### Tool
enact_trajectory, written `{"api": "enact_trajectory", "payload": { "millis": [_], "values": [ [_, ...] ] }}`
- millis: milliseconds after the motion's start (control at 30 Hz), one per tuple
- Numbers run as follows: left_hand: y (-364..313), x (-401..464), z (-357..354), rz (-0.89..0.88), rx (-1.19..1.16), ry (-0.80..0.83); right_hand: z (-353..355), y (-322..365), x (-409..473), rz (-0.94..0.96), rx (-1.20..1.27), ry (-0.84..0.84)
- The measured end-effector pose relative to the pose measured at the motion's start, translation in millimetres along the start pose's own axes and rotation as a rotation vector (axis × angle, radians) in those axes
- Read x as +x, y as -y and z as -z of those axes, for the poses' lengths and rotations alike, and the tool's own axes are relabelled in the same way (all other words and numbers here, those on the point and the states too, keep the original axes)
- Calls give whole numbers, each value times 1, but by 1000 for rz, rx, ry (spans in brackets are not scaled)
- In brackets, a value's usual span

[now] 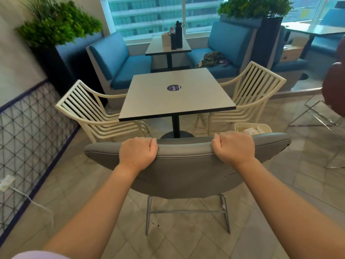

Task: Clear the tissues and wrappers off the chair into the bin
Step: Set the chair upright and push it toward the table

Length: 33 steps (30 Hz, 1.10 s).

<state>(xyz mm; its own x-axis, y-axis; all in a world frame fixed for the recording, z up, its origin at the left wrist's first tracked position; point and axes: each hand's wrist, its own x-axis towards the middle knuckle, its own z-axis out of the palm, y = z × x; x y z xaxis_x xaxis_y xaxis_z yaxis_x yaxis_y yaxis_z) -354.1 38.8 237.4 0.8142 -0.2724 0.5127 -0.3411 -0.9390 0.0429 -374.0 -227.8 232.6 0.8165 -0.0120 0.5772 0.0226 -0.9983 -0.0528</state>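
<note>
Behind chair (186,165), bin (265,128) holds white tissues (250,130).

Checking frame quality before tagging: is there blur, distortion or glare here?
Head view: wide-angle bending toward the edges, motion blur on the mesh fence and plants, soft daylight from the windows, no harsh glare; both hands, left hand and right hand, gripping the grey chair stay fairly sharp.

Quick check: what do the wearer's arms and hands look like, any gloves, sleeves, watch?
Both hands, left hand and right hand, are bare: no gloves, rings or watch visible. Both forearms are uncovered down to the frame's bottom edge. A bit of pale lilac fabric shows at the lower left corner, probably a short sleeve or shirt.
</note>
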Motion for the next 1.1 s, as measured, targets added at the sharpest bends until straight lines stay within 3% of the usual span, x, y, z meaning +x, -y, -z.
{"api": "enact_trajectory", "payload": {
  "millis": [633, 1100],
  "values": [
    [-6, 74, -45, 10, 13, 13, -51, -38, 76, 25, -1, -72],
    [-9, 113, -70, 45, 28, 32, -81, -64, 121, 118, 51, 23]
  ]
}}
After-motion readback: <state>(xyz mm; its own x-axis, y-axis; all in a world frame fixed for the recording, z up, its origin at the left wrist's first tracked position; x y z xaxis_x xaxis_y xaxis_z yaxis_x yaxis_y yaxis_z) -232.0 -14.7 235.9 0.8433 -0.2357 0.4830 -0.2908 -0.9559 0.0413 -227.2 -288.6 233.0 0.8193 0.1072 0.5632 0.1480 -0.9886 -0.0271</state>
